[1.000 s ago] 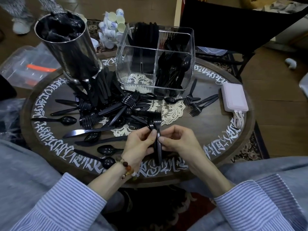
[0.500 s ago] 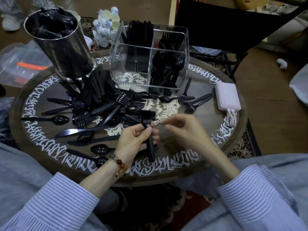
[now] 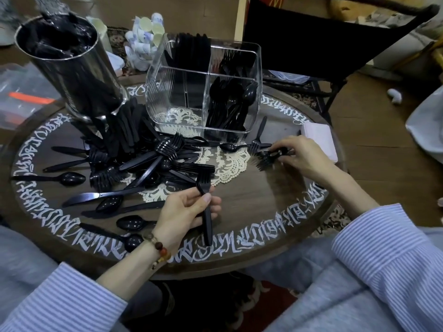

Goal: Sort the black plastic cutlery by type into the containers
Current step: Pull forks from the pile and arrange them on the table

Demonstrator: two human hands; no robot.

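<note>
My left hand [image 3: 185, 212] grips a small stack of black forks [image 3: 206, 207], tines pointing away from me, above the near part of the round table [image 3: 259, 200]. My right hand [image 3: 299, 155] has its fingertips on black forks [image 3: 265, 157] lying at the table's right side. A pile of loose black cutlery [image 3: 148, 164] covers the table's middle and left. Behind it stands a clear divided container [image 3: 203, 89]: spoons in its front right compartment, knives at the back left, forks at the back right. A metal cylinder [image 3: 72, 65] holds more black cutlery.
A pink-white box [image 3: 318, 137] lies at the table's right edge, behind my right hand. A black chair [image 3: 323, 41] stands beyond the table. Small white cups [image 3: 143, 41] sit behind the containers. Clear plastic bags [image 3: 21, 99] lie on the floor to the left.
My right hand let go of the fork stack and reached right to the forks near the pink-white box. My left hand keeps the stack.
</note>
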